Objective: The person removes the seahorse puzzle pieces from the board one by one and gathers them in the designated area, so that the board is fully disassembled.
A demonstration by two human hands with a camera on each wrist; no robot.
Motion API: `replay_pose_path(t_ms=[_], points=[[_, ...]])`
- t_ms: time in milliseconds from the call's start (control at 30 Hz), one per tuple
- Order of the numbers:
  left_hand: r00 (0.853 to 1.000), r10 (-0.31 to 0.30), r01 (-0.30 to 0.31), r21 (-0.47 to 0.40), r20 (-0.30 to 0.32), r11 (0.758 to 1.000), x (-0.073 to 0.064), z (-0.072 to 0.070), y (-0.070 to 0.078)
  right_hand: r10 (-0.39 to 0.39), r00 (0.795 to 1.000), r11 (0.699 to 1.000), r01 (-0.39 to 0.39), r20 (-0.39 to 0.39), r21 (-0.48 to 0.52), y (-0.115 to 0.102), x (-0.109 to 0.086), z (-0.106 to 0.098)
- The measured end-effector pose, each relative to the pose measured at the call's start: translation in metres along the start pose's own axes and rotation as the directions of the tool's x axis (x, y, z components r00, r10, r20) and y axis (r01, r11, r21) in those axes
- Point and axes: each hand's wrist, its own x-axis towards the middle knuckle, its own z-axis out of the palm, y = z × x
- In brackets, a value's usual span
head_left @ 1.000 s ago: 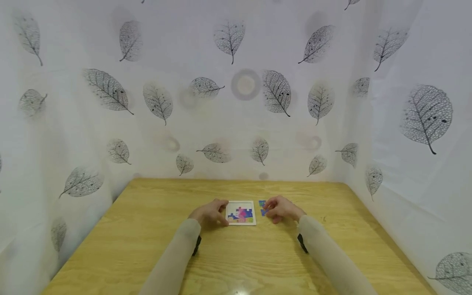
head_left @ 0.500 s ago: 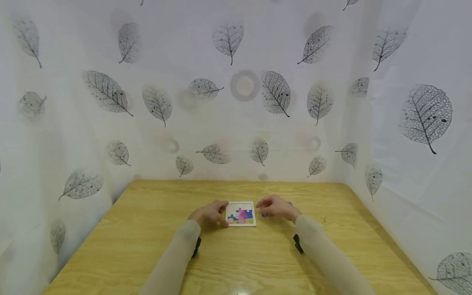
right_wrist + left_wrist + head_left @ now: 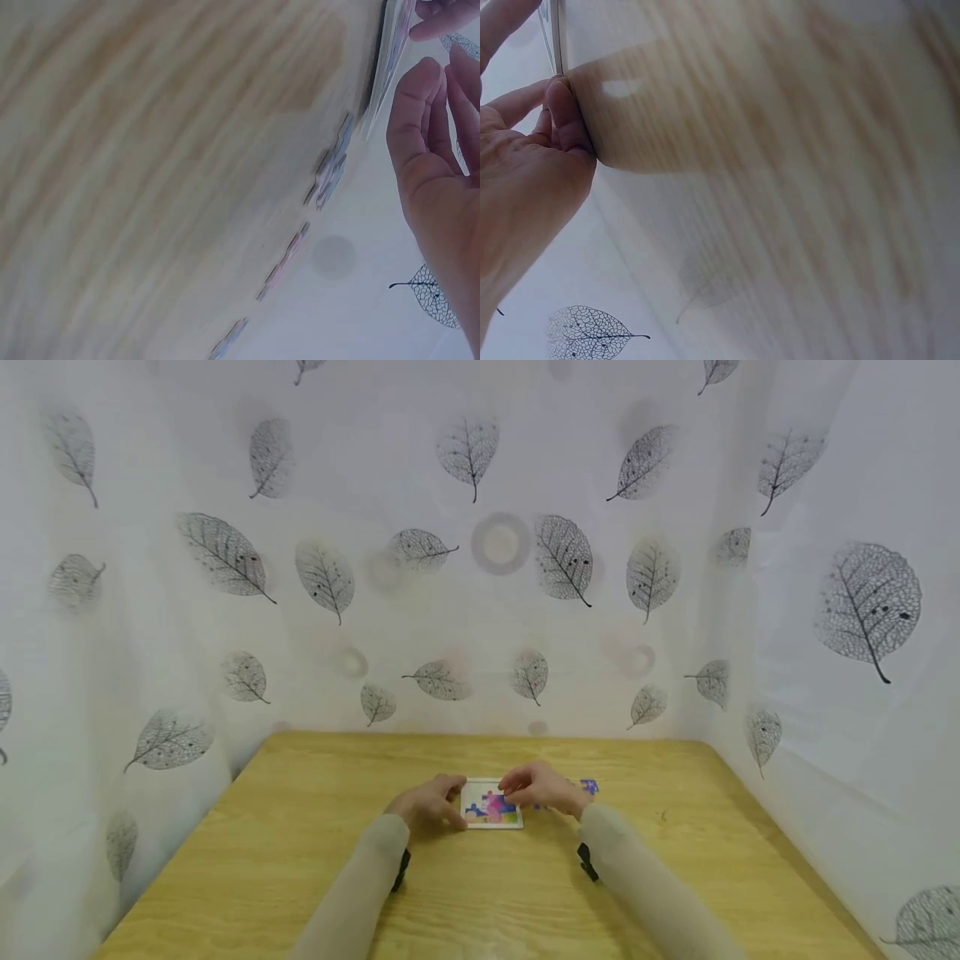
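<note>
A small jigsaw puzzle in a white frame (image 3: pixel 468 795) lies on the table, its lower part filled with pink, blue and green pieces, its upper left bare white. My left hand (image 3: pixel 429 800) holds the frame's left side, thumb near the lower corner and fingers at the upper one. In the left wrist view, fingertips (image 3: pixel 564 112) meet the frame's edge. My right hand (image 3: pixel 546 787) is over the frame's right side. Thumb and fingertips (image 3: pixel 424 75) come together in a pinch on a puzzle piece, which the fingers mostly hide.
Loose puzzle pieces lie right of the frame, one blue piece (image 3: pixel 588 786) showing beyond the right hand. The right wrist view has several in a row, the nearest piece (image 3: pixel 330 163) by the frame. Leaf-printed curtains (image 3: pixel 480 610) surround the wooden table (image 3: pixel 480 893).
My right hand has moved left from the loose pieces to over the frame's right side, uncovering a blue piece behind it. The left hand keeps its hold on the frame.
</note>
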Motion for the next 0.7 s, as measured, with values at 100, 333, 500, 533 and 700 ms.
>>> replay_pose_path(t_ms=[100, 333, 500, 533, 700], points=[[1.0, -0.01, 0.01, -0.017, -0.004, 1.0, -0.002, 0.0, -0.001, -0.003, 1.0, 1.0, 0.003, 0.01, -0.001, -0.003, 0.003, 0.005], [1.0, 0.015, -0.015, -0.021, -0.006, 1.0, 0.0, 0.002, -0.001, -0.006, 0.999, 0.996, 0.003, -0.032, -0.094, -0.01, 0.009, 0.012], [1.0, 0.012, -0.012, -0.007, -0.009, 1.0, 0.001, 0.002, -0.001, -0.015, 0.999, 0.995, 0.012, -0.029, -0.104, -0.01, 0.013, 0.012], [1.0, 0.012, -0.012, -0.006, -0.008, 1.0, 0.001, 0.002, -0.001, -0.024, 0.999, 0.995, 0.021, -0.022, -0.1, -0.01, 0.013, 0.012], [1.0, 0.014, -0.014, 0.001, -0.004, 1.0, 0.004, 0.001, -0.003, -0.069, 0.998, 0.993, 0.07, 0.014, -0.093, -0.009, 0.013, 0.012]])
